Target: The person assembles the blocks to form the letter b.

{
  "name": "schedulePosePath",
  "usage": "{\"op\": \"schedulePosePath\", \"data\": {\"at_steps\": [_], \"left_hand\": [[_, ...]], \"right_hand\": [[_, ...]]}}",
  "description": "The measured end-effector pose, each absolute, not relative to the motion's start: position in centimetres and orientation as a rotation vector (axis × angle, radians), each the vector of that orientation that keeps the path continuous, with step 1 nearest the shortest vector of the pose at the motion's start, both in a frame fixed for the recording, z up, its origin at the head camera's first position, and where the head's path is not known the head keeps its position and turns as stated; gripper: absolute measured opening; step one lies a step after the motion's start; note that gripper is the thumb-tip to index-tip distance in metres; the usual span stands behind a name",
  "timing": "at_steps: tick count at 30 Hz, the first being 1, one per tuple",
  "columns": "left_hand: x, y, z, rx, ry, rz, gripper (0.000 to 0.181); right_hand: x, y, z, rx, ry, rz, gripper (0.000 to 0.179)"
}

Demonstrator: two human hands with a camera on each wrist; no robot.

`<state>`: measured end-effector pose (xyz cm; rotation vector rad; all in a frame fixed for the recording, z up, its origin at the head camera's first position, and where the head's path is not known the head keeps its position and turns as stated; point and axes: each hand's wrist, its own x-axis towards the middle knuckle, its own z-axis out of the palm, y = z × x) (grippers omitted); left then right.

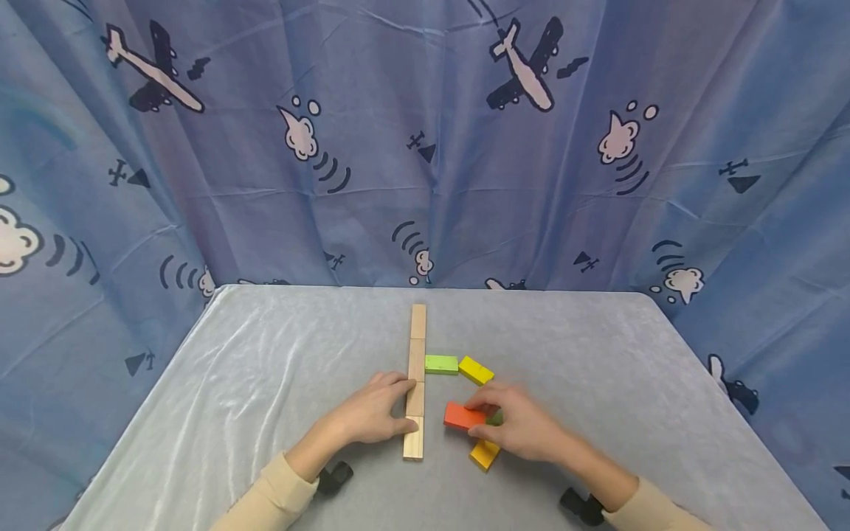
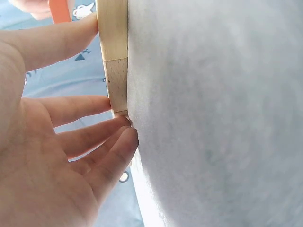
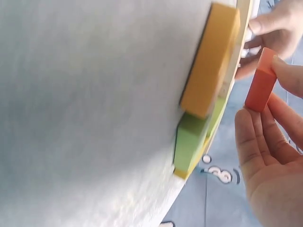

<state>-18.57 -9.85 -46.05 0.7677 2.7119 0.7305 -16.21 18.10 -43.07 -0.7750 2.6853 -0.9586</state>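
Observation:
A row of several plain wooden blocks runs away from me down the middle of the table. My left hand rests against its near end with straight fingers touching the blocks' side. My right hand pinches a red block just right of the row, lifted a little off the cloth; the red block sits between thumb and fingers. A dark green block and an orange-yellow block lie below that hand.
A light green block touches the row's right side, with a yellow block angled beside it. The orange-yellow block lies nearest me. The grey cloth table stands before a blue airplane-print curtain.

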Motion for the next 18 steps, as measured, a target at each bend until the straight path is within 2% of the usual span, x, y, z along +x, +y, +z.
{"op": "schedulePosePath", "data": {"at_steps": [18], "left_hand": [[-18.6,-9.9,-46.0,0.782,2.716,0.728,0.070]], "right_hand": [[-15.1,15.4,-44.0,-0.965,2.552,-0.887,0.024]]}}
